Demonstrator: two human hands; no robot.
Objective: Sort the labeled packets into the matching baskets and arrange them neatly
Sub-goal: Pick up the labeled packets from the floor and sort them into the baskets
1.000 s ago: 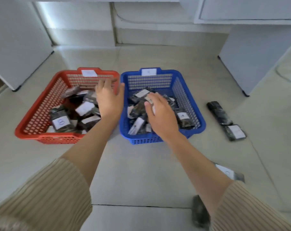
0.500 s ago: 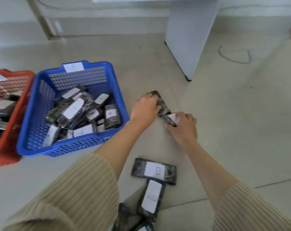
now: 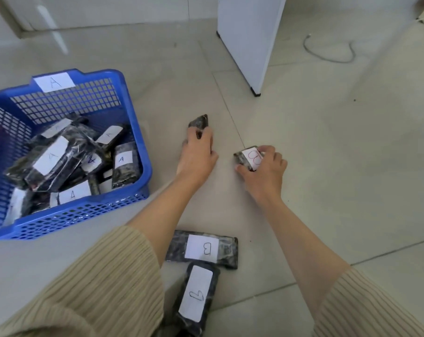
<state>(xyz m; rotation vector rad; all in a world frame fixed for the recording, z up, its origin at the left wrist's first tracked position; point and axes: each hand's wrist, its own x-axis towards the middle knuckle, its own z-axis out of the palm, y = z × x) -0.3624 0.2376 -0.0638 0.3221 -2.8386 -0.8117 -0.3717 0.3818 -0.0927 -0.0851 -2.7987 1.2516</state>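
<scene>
Most of the sorting looks done on the A side: the blue basket [image 3: 133,132] at my 10 o'clock carries an A tag on its far rim and holds a loose heap of dark packets, every readable label among them an A. They lie crossed and tilted over each other, so I judge the neat arranging is yet to come. No basket for B shows from here.

Four packets are on the floor [image 3: 327,166]. Two lie near me at 6 o'clock, touching at a corner: the flat B packet [image 3: 201,249] lying crosswise, and the near B packet [image 3: 196,297] pointing toward me just below it. Neither is in a hand.

My left hand [image 3: 198,156] is at 12 o'clock, palm down on the dark packet [image 3: 199,122]. My fingers [image 3: 205,136] curl over its near end while the far end sticks out beyond them. I cannot read its label, so I cannot tell which basket it belongs to.

My right hand [image 3: 264,166] is at 1 o'clock, closed around the red-B packet [image 3: 248,158], thumb on the near edge and fingertips on the far edge. Its near end looks tipped up, though I cannot be sure it is clear of the floor.

So I judge at least three Bs remain, plus the unread one.
</scene>
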